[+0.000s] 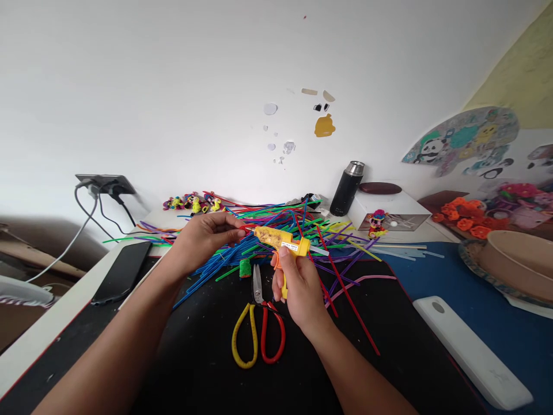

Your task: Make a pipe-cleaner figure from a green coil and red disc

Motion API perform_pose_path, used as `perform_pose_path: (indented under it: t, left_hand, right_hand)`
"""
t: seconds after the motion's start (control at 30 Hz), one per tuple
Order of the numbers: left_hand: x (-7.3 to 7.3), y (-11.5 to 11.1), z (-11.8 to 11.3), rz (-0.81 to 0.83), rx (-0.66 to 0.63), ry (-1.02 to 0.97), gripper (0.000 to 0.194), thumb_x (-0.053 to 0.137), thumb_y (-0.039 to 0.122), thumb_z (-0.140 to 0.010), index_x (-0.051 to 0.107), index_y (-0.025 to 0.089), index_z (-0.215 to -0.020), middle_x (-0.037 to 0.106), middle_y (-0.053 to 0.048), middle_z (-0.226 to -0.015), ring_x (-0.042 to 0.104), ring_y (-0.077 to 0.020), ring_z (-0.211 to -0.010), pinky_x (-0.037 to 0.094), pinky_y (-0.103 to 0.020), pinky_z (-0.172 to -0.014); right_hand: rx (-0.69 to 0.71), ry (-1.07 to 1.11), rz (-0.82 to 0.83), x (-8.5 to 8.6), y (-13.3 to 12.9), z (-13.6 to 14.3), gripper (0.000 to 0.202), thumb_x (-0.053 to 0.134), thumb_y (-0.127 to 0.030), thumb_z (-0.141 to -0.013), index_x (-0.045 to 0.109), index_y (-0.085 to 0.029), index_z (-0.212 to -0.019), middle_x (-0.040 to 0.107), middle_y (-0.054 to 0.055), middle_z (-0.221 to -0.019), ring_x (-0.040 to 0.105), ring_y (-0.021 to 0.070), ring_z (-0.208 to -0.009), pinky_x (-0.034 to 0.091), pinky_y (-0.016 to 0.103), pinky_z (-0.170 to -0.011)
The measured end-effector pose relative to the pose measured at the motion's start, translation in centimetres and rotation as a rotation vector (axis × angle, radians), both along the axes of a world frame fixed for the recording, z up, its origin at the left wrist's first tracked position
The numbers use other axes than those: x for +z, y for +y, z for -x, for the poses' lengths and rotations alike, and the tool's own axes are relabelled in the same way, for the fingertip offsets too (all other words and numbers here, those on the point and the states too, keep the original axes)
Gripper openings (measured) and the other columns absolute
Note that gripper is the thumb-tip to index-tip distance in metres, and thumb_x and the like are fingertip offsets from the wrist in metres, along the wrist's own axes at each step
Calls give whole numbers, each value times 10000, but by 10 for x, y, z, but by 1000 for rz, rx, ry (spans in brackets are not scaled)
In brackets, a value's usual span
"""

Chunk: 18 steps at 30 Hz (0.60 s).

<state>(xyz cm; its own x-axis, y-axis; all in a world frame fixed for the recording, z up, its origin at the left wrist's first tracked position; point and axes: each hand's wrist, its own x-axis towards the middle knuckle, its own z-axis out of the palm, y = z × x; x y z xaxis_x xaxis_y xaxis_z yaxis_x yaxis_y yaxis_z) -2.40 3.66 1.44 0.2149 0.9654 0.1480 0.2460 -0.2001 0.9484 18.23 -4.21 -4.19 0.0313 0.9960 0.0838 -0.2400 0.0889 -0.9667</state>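
Observation:
A yellow glue gun (276, 239) is gripped in my right hand (298, 282), its nozzle pointing left and a clear glue stick jutting from its back. My left hand (211, 236) pinches a small red piece (247, 228) right at the nozzle tip; its shape is mostly hidden by the fingers. Below the hands, scissors (258, 291) with one yellow and one red handle lie on the black mat (194, 357). A small green fuzzy piece (245, 268) rests left of the blades. Behind the hands spreads a pile of coloured pipe cleaners (233, 251).
A phone (122, 272) lies at the left. Small fuzzy figures (196, 203) sit at the back left. A black flask (347, 189), a white box (400, 210) and a figure (377, 223) stand back right. A white device (473, 351) and a bowl (514, 265) are at the right.

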Motion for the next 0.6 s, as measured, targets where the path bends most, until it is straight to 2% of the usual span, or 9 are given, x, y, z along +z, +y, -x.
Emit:
perform_pose_path:
  t: [0.2, 0.6]
  left_hand:
    - [0, 0, -1, 6, -1, -2, 427, 997, 529, -655, 799, 196, -836, 740, -24, -746, 658, -183, -662, 549, -296, -636]
    - [-2, 0, 2, -10, 12, 8, 400, 985, 519, -686, 808, 198, -846, 749, -29, -759, 661, -182, -659, 545, -292, -636]
  right_hand:
    - [17, 8, -6, 3, -1, 0, 658, 589, -839, -945, 596, -203, -777, 452, -83, -442, 443, 92, -323, 303, 207, -371]
    - [9, 12, -7, -1, 0, -1, 635, 577, -813, -973, 597, -207, -785, 455, -82, -455, 447, 91, -329, 297, 205, -371]
